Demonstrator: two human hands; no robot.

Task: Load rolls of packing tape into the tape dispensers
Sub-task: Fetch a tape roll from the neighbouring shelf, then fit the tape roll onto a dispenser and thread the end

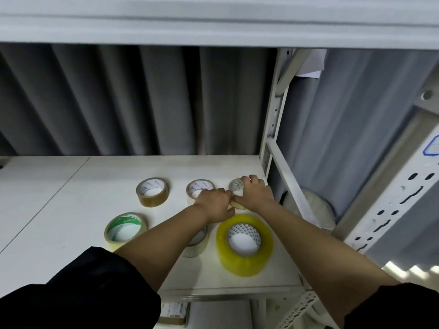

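Several rolls of packing tape lie flat on a white shelf [71,186]. My right hand [254,195] grips the far-right clear roll [236,185], fingers curled over its rim. My left hand [213,205] rests on the clear roll beside it [198,186], covering its near side, with its fingertips touching my right hand. A brown roll [153,192] sits to the left. Nearer me are a green-cored roll [124,227], a thick yellow roll [244,243], and a clear roll [198,243] partly hidden under my left forearm. No dispenser is in view.
A white shelf board runs overhead, with a grey curtain [118,103] behind. A perforated metal upright [275,110] bounds the shelf at the right, close to my right hand. A second rack post [392,210] stands further right. The shelf's left half holds no rolls.
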